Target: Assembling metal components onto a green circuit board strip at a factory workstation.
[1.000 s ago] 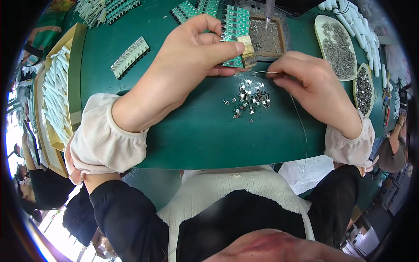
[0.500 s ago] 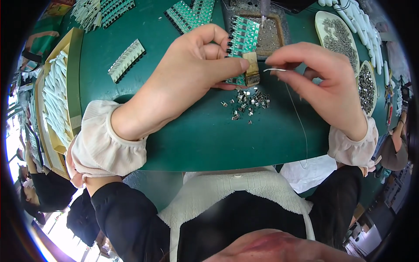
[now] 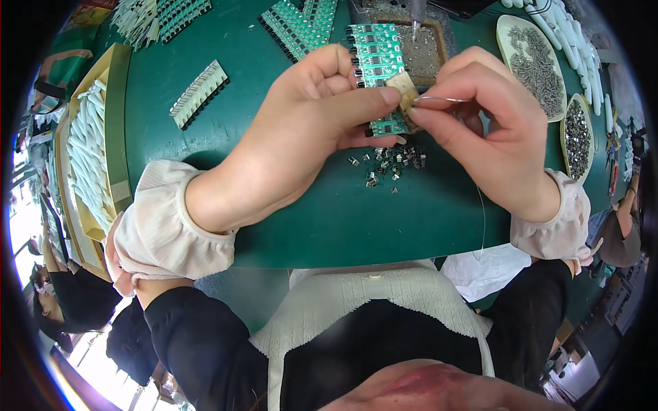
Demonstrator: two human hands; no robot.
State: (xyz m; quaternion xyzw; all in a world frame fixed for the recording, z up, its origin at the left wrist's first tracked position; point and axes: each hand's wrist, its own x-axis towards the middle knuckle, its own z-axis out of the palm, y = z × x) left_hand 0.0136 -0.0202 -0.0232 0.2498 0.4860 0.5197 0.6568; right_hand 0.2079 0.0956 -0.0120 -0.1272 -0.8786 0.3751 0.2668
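My left hand [image 3: 301,120] is closed round a green circuit board panel [image 3: 378,51], which has black parts along its left edge. Its thumb presses a small tan block [image 3: 404,83] onto the board's lower right. A thin silvery wire [image 3: 445,100], which looks like solder, is pinched in my right hand [image 3: 497,127]. The fingertips of that hand meet the block's right side, and the wire's tail hangs down toward the table edge. Just below the board lies a loose heap of small metal clips [image 3: 392,164].
A soldering iron [image 3: 417,17] points down over a brown-rimmed tray [image 3: 445,48]. At right are a dish of small metal parts [image 3: 504,34] and a smaller dish [image 3: 567,147]. A box [image 3: 120,137] of white pieces stands left. Boards [image 3: 295,24] and a strip [image 3: 199,94] lie behind.
My right hand has moved left, bringing the wire to the block. The block has tilted under my left thumb, and the board has shifted slightly left.
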